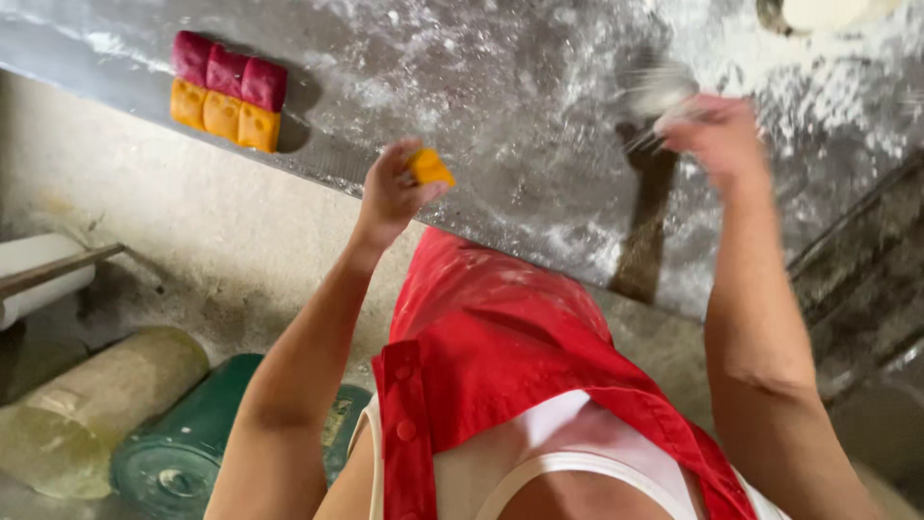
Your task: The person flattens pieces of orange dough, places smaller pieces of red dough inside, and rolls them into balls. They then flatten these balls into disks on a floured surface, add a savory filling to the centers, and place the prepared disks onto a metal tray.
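Nearest the camera, an open red shirt (481, 347) over a white undershirt (568, 424) is seen. Below the desk edge, on the floor to the left, a dark green roll (183, 443) is lain beside a pale yellowish roll (87, 414), and a white roll (34, 274) on a rod is seen further left. A small orange dough block (429, 168) is pinched in the left hand (390, 193) at the edge of the flour-dusted grey stone desk (500, 87). The right hand (717, 135) is blurred; it seems closed on a blurred whitish thing (659, 91), though what is held cannot be told. Further off on the desk, a row of red and orange dough blocks (228, 91) is laid.
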